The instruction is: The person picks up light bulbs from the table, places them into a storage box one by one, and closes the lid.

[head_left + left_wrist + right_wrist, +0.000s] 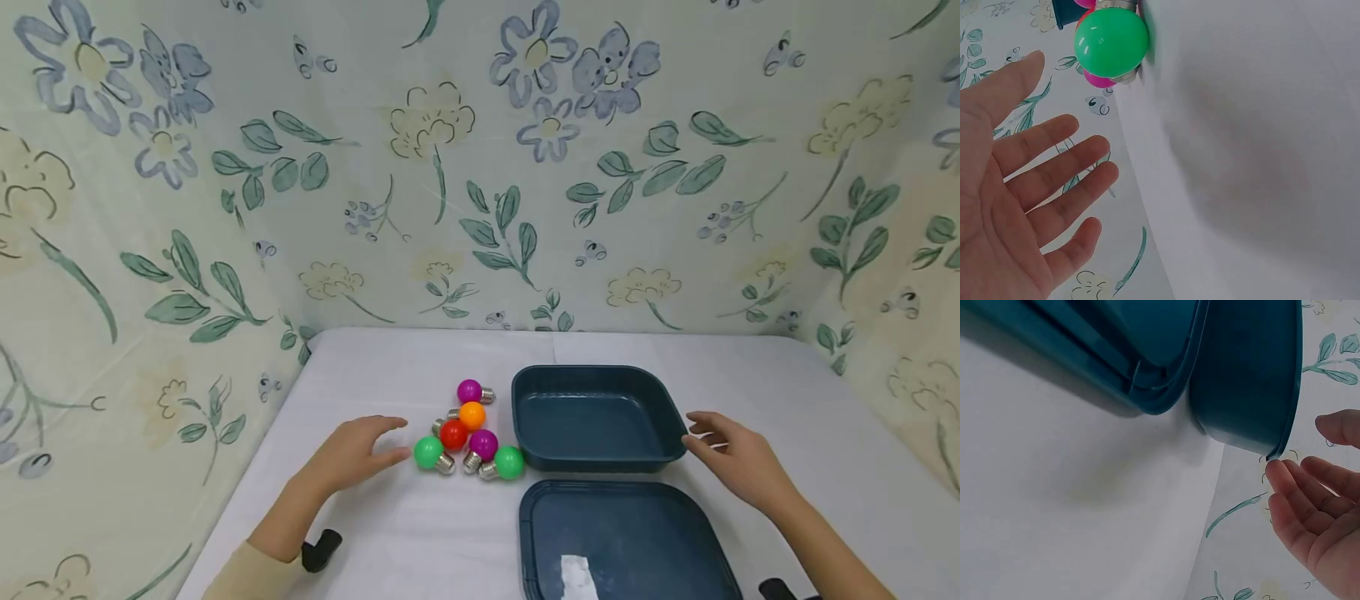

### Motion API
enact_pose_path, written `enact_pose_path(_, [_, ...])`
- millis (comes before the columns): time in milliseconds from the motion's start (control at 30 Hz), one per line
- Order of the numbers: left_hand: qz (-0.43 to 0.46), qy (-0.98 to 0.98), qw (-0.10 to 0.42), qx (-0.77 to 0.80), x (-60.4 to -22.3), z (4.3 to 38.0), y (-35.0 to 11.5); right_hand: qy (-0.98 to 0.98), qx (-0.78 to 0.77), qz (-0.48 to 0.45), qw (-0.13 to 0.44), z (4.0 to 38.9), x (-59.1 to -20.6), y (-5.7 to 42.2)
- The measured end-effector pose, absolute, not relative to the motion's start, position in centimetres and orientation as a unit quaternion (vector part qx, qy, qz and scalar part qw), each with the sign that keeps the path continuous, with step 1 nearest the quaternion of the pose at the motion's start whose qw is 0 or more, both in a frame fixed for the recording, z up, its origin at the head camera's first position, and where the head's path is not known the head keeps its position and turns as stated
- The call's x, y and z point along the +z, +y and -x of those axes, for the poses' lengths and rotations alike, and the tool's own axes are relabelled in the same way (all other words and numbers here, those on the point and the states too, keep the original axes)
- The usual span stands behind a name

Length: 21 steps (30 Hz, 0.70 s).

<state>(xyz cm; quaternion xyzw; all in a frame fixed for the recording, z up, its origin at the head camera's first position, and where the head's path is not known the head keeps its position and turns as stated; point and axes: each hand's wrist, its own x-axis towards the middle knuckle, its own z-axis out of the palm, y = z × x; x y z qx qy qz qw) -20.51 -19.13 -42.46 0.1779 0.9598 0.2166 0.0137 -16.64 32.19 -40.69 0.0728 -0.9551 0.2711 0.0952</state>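
Note:
Several small coloured light bulbs lie in a loose cluster on the table: a green bulb (429, 452), a red bulb (453, 435), an orange bulb (472, 415), two magenta bulbs and a second green bulb (510, 463). My left hand (348, 454) hovers just left of the cluster, fingers spread and holding nothing; its palm shows in the left wrist view. Right of the bulbs stands a dark teal box (600, 463) without a cover. My right hand (735, 462) is at the box's right side, fingers loosely bent, fingertips close to its rim; whether they touch is unclear.
In front of the box lies a flat dark teal lid (637, 525) bearing a white label (577, 575). A white cloth (405, 533) covers the table. Floral fabric (450, 167) hangs behind and along both sides.

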Motion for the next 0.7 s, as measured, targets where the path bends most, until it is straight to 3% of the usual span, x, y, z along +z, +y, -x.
enact_pose_path(700, [-0.187, 0.943, 0.081, 0.265, -43.8, 21.6, -16.4, -0.945, 0.314, -0.026, 0.086, 17.8, -42.9, 32.7])
